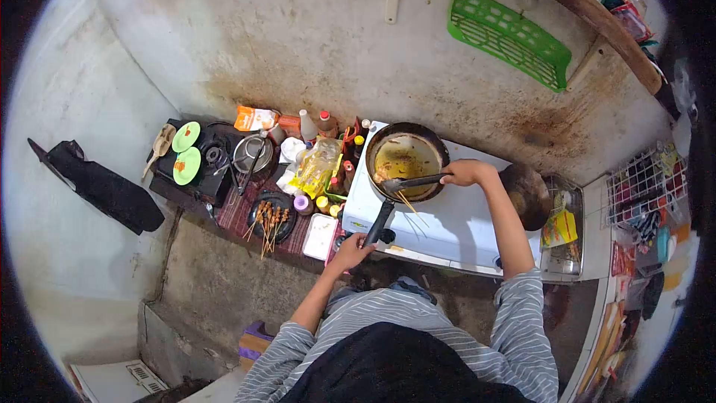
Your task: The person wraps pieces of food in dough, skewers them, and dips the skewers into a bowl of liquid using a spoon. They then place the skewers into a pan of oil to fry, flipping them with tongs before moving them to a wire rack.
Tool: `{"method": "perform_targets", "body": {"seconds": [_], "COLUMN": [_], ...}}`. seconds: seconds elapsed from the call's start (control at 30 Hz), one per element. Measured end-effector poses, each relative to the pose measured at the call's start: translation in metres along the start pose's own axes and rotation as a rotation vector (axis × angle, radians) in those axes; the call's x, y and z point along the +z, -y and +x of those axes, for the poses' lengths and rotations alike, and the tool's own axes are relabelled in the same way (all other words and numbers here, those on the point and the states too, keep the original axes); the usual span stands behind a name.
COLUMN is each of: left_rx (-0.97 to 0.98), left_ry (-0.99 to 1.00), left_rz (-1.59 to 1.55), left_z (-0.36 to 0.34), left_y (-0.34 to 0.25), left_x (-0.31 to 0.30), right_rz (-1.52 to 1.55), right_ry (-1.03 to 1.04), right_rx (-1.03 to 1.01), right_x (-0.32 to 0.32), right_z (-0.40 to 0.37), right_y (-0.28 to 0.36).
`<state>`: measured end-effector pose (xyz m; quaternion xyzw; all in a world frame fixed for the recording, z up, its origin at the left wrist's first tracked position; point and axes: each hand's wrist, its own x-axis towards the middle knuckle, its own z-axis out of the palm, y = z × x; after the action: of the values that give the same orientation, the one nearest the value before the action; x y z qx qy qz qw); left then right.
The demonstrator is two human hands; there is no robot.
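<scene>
A black frying pan [406,155] with yellowish oil stands on the white stove [447,227]. My left hand [350,251] grips the end of the pan's long black handle [377,224] at the stove's front left corner. My right hand [464,173] holds a dark spatula [412,181] whose blade reaches into the pan from the right. A few thin skewer sticks [406,202] poke out over the pan's near rim.
Left of the stove lie a black plate of skewered food [271,218], a white tray [321,236], an oil bag [316,166], bottles [308,125], a pot [253,154] and two green plates [186,151]. A second pan [526,194] sits to the right. A green basket [509,36] hangs on the wall.
</scene>
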<state>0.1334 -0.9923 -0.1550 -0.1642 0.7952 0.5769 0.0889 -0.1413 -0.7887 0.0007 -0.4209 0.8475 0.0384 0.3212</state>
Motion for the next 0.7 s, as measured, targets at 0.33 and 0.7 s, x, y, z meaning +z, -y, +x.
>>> {"method": "perform_targets", "body": {"seconds": [0.33,0.7], "left_rx": [-0.047,-0.063], "left_ry": [-0.099,-0.157], "left_rz": [-0.066,-0.009], "left_z": [-0.002,0.001], "left_y": [-0.005,0.0], "left_x": [0.009,0.018], "right_rz": [-0.054,-0.032], "right_ry": [0.041,0.042], "right_rx": [-0.076,-0.11], "right_x": [-0.011,-0.017], "right_z": [0.018,0.027], "right_y": [-0.014,-0.023]}}
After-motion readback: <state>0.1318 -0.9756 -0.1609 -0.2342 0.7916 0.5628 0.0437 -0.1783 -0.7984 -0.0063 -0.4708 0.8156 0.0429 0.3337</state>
